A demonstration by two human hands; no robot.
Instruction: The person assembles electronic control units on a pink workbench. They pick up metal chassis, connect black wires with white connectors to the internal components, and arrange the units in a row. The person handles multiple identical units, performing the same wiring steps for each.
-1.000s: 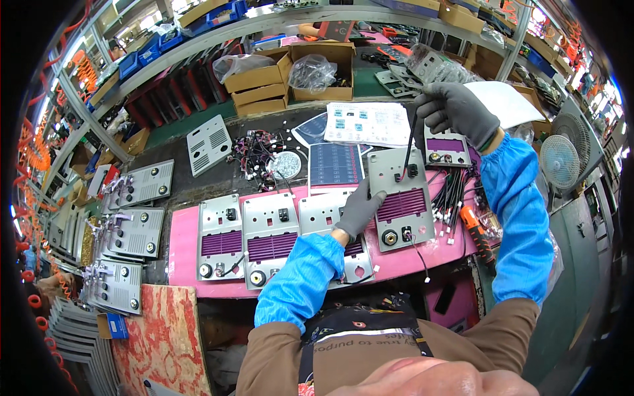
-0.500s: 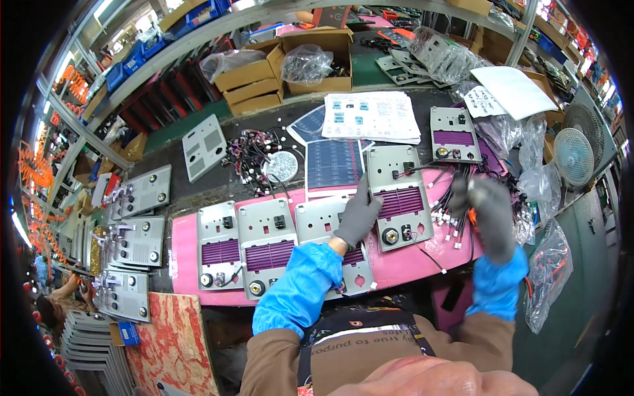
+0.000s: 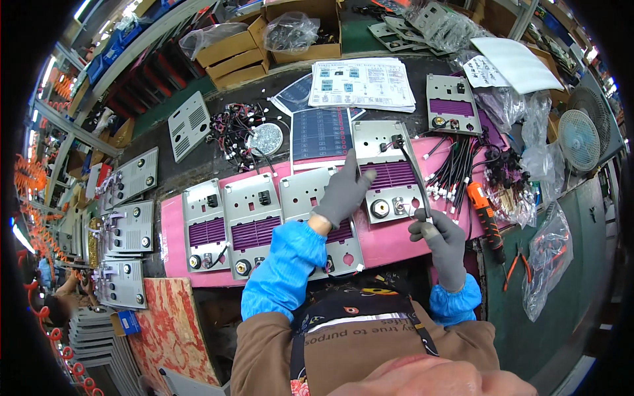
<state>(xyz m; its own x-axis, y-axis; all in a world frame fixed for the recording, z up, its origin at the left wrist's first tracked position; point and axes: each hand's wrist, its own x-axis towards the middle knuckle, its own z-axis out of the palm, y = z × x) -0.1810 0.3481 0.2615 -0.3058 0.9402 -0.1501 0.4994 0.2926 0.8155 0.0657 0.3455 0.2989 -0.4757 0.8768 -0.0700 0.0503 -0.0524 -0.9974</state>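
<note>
A grey panel (image 3: 394, 134) with a purple slatted grille (image 3: 394, 175) lies on the pink mat in front of me. My left hand (image 3: 345, 189), in a grey glove, lies along its left edge, fingers stretched out and thumb reaching onto the grille. From a black connector (image 3: 397, 140) at the panel's top, a black cable (image 3: 419, 177) runs down its right side. At the panel's lower right corner, my gloved right hand (image 3: 444, 247) pinches the cable's lower end between thumb and fingers. Brass and silver round fittings (image 3: 380, 208) sit below the grille.
Similar panels (image 3: 251, 204) overlap to the left; another panel (image 3: 452, 99) stands at the back right. Black cables (image 3: 456, 165) with white plugs, an orange-and-black power screwdriver (image 3: 485, 214) and pliers (image 3: 518, 269) lie rightward. Printed sheets (image 3: 362, 84) lie behind; a fan (image 3: 581, 138) stands far right.
My right hand has come from above the cable bundle down and left to the panel's lower right corner, and now pinches the cable. My left hand stays on the panel. The view has shifted.
</note>
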